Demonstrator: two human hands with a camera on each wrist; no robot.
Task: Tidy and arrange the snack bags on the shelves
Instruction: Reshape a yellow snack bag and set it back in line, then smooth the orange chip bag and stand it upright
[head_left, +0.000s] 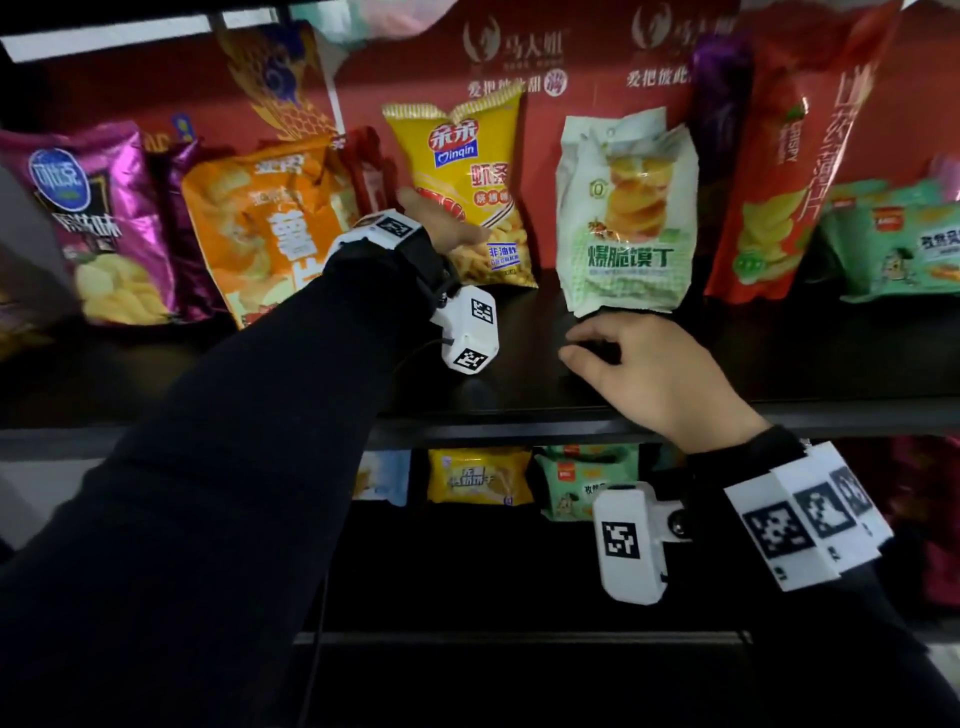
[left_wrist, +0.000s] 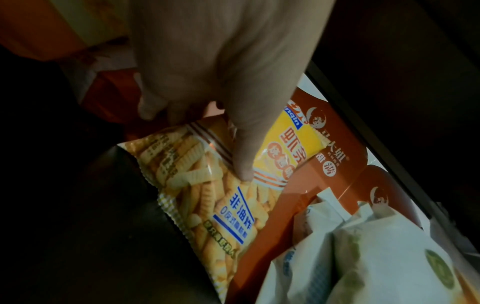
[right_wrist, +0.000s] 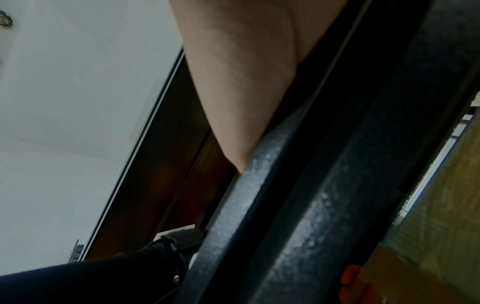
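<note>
On the upper shelf the snack bags are standing in a row against the back panel. The shrimp stick bag is standing left of the bun crisp bag. More bags are lying on the shelf below.

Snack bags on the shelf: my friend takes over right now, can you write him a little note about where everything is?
Left hand: grips the yellow shrimp-stick bag at its left edge, thumb on the front; the bag stands upright against the red back panel.
Right hand: holds nothing, fingers loosely curled, resting on the black shelf just below the pale green bag.
Done: these two bags stand facing front.
Left: the orange bag and purple bag lean; straighten them. Lower-shelf packets unchecked.
</note>
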